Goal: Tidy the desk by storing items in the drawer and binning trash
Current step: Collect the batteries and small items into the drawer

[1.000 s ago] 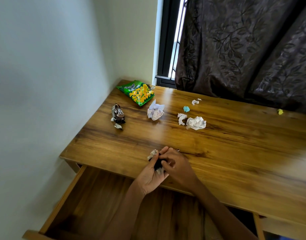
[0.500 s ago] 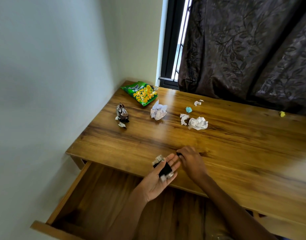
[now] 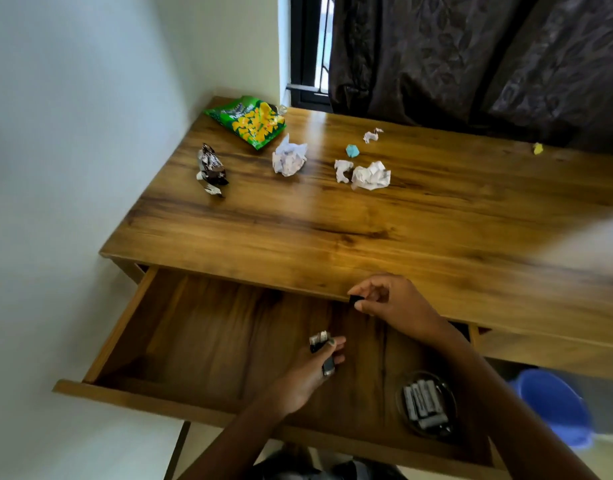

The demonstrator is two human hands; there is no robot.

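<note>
The drawer [image 3: 201, 344] stands pulled out under the front edge of the desk [image 3: 384, 233], and everything here is placed against it; the left hand [image 3: 307, 370] hangs over the drawer's middle, fingers curled loosely round a few small batteries [image 3: 321, 342], dark with silvery ends, one poking out above the fingertips and another below them; the right hand [image 3: 393, 301] sits at the drawer's back, right at the desk edge, thumb and forefinger pinched on one more small dark piece [image 3: 355, 299], too small to name for certain; a clear dish of batteries [image 3: 424, 405] rests in the drawer's front right corner, and that looks like where these belong. The chief risk, as I judge it, is the loose left grip: several round cells held in a half-open hand can slip and roll off across the bare drawer floor toward its far left; the right hand's pinch is slight too, and the piece could drop behind the drawer. Above the drawer, on the desk top, the crumpled papers [image 3: 289, 157], the dark wrapper [image 3: 211, 168] and the green snack bag [image 3: 251, 121] still wait; the blue bin [image 3: 554, 407] stands to the drawer's right, blurred, so a careless elbow might knock it.
</note>
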